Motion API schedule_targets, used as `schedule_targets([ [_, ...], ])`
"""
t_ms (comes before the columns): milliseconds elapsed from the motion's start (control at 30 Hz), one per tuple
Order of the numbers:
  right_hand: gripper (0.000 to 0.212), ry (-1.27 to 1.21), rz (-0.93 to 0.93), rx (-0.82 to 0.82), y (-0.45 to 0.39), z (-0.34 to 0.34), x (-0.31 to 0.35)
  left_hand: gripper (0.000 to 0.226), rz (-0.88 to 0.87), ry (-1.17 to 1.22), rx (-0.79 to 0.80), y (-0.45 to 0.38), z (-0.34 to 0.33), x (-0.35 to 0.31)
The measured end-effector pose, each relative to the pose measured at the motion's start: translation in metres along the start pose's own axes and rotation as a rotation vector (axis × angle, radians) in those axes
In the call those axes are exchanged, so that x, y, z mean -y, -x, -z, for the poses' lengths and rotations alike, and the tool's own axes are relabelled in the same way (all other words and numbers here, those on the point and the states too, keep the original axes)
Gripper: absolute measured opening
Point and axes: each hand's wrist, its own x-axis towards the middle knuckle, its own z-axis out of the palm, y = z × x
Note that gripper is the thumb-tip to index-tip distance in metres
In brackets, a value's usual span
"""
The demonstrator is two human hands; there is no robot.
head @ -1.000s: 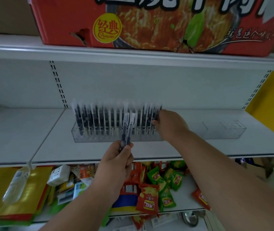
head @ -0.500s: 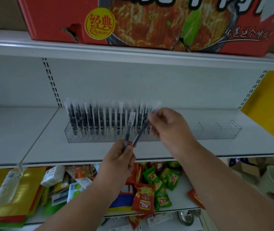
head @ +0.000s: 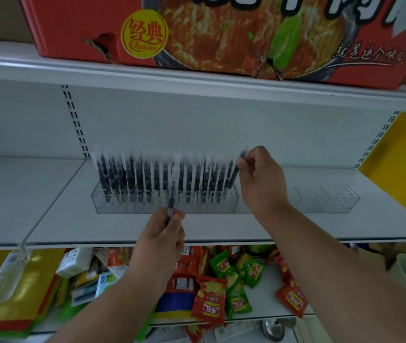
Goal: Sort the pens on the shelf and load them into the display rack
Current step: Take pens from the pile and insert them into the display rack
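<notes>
A clear plastic display rack (head: 330, 203) runs along the white shelf (head: 56, 214). Its left half holds several upright black pens with clear caps (head: 135, 177); its right compartments look empty. My left hand (head: 162, 233), in front of the rack, pinches the lower end of one upright pen (head: 172, 191). My right hand (head: 261, 179) grips another pen (head: 236, 169) near its top, tilted, with its tip down at the right end of the filled row.
A red noodle carton (head: 221, 33) sits on the shelf above. The lower shelf holds red and green snack packets (head: 224, 283), small boxes (head: 73, 261), yellow bags (head: 21, 288) and a clear bottle (head: 6, 276). A yellow panel (head: 404, 164) stands at the right.
My right hand took one of the two pens from my left hand, then carried it up and right to the end of the filled row. My left hand now holds a single pen.
</notes>
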Motion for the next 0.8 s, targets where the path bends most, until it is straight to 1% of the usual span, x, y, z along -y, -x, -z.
schedule_targets([
  [100,0.022,0.077,0.002,0.091,0.000,-0.012,-0.009,0.021,-0.002,0.015,0.003,-0.001,0.000,-0.002],
  [167,0.022,0.133,-0.028,0.152,0.003,-0.021,-0.016,0.020,-0.001,0.017,-0.002,-0.001,0.000,-0.003],
  [200,0.022,0.144,-0.050,0.158,0.004,-0.024,-0.018,0.021,0.001,0.022,-0.001,-0.002,0.000,-0.004],
  [300,0.019,0.134,-0.084,0.143,0.003,-0.024,-0.018,0.020,-0.001,0.029,-0.001,-0.003,0.000,-0.006],
  [400,0.019,0.070,-0.097,0.104,0.008,-0.018,-0.012,0.019,-0.002,0.031,0.004,-0.004,0.000,-0.008],
  [500,0.020,0.010,-0.039,0.074,0.020,-0.012,0.001,0.017,-0.027,0.014,0.023,-0.006,-0.001,-0.010],
  [533,0.018,-0.013,-0.015,0.105,0.023,-0.012,0.008,0.016,-0.043,-0.009,0.027,-0.007,-0.001,-0.010],
  [600,0.017,-0.089,-0.007,0.229,0.027,-0.015,0.022,0.014,-0.085,-0.071,0.036,-0.008,0.000,-0.009],
  [667,0.019,-0.222,-0.056,0.376,0.030,-0.021,0.038,0.014,-0.136,-0.163,0.064,-0.009,0.004,-0.006],
  [733,0.018,-0.348,-0.119,0.437,0.033,-0.028,0.053,0.016,-0.174,-0.276,0.103,-0.010,0.013,-0.004],
  [800,0.019,-0.363,-0.114,0.468,0.034,-0.035,0.066,0.018,-0.206,-0.370,0.131,-0.010,0.026,-0.006],
])
